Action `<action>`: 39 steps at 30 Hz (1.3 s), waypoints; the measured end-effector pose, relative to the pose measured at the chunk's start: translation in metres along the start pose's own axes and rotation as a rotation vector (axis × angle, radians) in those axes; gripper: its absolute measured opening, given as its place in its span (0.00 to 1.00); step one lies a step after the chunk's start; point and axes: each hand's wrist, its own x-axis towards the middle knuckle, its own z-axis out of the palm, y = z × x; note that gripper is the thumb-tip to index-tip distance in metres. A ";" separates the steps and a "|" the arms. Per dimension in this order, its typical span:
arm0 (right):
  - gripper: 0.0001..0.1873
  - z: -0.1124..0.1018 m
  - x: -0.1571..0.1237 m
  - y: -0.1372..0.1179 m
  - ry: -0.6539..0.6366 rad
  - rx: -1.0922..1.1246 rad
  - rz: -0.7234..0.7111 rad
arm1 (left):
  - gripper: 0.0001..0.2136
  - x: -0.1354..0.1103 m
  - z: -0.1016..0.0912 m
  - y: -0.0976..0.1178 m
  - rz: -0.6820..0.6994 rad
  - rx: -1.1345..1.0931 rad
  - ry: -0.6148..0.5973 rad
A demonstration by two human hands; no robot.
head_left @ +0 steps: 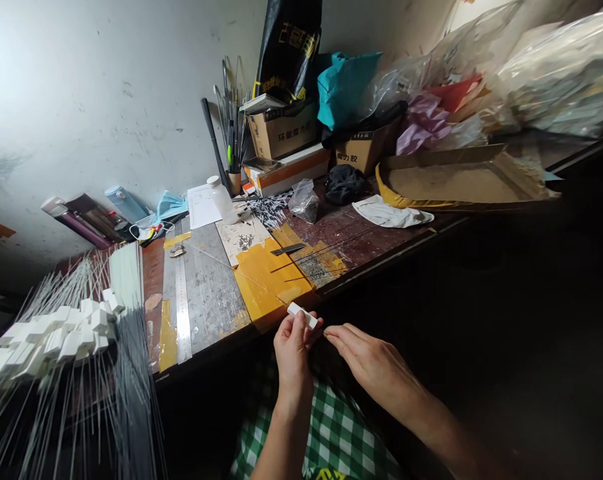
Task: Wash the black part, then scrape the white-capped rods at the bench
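Between the thumb and fingers of my left hand (292,350) is a small white block (303,315), held just off the table's front edge. A thin pale rod (241,272) runs from near the block's far end across the table to the upper left. Just right of the block, the fingertips of my right hand (364,353) are pinched together; what they hold, if anything, is too small to make out. Under both hands lies green and white checked cloth (334,420).
At left, many white blocks on thin rods (76,333) overhang the table edge. A steel ruler (182,313) lies near yellow tape (261,280). Behind stand a bottle (221,200) and boxes (284,130). A cardboard tray (446,177) and white mask (391,212) lie right.
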 end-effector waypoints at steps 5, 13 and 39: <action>0.11 -0.002 -0.001 -0.002 0.042 0.009 -0.009 | 0.17 0.000 -0.001 0.000 -0.014 0.002 -0.012; 0.10 0.001 -0.004 -0.001 -0.007 0.052 0.010 | 0.17 -0.004 -0.003 -0.001 -0.015 0.023 -0.017; 0.13 -0.003 -0.061 0.027 0.077 0.369 0.049 | 0.17 -0.030 0.009 0.005 0.095 0.176 -0.138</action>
